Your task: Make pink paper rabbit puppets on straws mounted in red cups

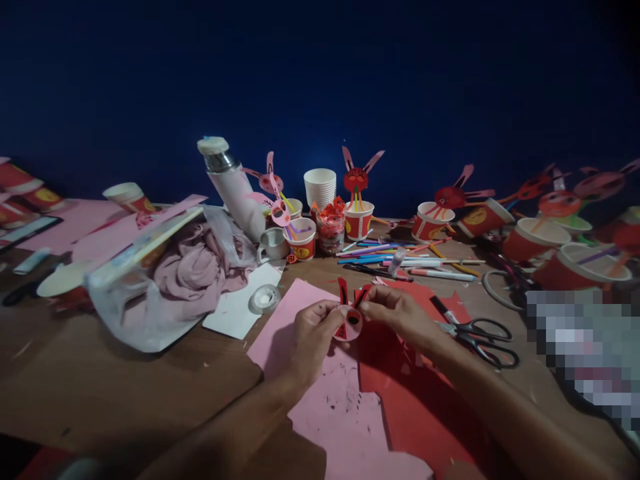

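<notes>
Paper rabbit head (349, 333) pinched between 2 hands

I see it in the middle of my view, near where pink paper (350, 440) meets red paper (395, 403) on the brown table (125, 400); it is a pink disc with a black spot and 2 red ears marked in black; the left hand (315, 333) holds its left side, thumb across the front; the right hand (397, 310) is narrow too, its fingertips drawn together on the ear at the right; how firmly either grips, I cannot tell.

Just right of the right wrist I have scissors (463, 332), their 2 black handle loops pointing away from it; pens (385, 257) lie scattered beyond the hands; behind them I make out a stack of white cups (320, 187), a clear container (331, 233) of red scraps, and a red-and-white cup (359, 223) with a red rabbit figure (356, 179) upright in it.

To the left I get a tape roll (265, 299) on white card (230, 320), a steel mug (275, 245) near a pale flask (235, 193), and a plastic bag (135, 327) beside folded pink cloth (195, 267); more rabbit cups at far right look blurred to me.
</notes>
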Demonstrator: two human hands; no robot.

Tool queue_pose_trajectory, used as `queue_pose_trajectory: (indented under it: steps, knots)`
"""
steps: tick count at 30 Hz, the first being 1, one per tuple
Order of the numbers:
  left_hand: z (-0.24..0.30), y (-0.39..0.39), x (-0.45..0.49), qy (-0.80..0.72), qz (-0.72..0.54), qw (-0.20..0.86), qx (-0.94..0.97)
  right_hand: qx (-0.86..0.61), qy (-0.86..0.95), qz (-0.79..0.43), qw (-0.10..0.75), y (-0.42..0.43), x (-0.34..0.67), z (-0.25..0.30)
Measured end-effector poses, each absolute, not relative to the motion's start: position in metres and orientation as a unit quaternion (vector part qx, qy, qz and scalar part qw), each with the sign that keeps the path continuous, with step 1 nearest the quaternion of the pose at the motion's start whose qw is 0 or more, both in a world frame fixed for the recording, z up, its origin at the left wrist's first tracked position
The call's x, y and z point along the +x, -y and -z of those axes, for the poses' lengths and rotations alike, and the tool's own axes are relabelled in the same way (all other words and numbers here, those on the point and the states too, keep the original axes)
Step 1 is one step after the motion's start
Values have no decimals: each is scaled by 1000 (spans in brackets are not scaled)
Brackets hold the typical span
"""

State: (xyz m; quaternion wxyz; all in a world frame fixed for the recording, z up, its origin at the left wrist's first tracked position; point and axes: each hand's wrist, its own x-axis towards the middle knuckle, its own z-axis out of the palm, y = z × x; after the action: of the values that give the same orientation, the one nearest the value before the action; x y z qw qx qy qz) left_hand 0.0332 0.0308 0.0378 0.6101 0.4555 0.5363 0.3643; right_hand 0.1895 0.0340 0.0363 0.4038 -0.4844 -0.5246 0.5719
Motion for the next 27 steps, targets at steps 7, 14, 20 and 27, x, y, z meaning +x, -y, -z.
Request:
queue_pose_trajectory:
  steps: [7, 14, 20, 27]
  knots:
    - [-46, -26, 36, -525, -375, 619, 448, -505, 539, -525, 423, -30, 175, -23]
    - [-53, -22, 39, -539, -372, 606, 451, -506, 538, -513, 438, -29, 172, -24]
    - [-49, -22, 40, -525, -368, 616, 458, -509, 539, -502, 447, -27, 171, -23]
    - [-36, -25, 39, -499, -377, 632, 458, -508, 544, -479, 466, -28, 171, -19]
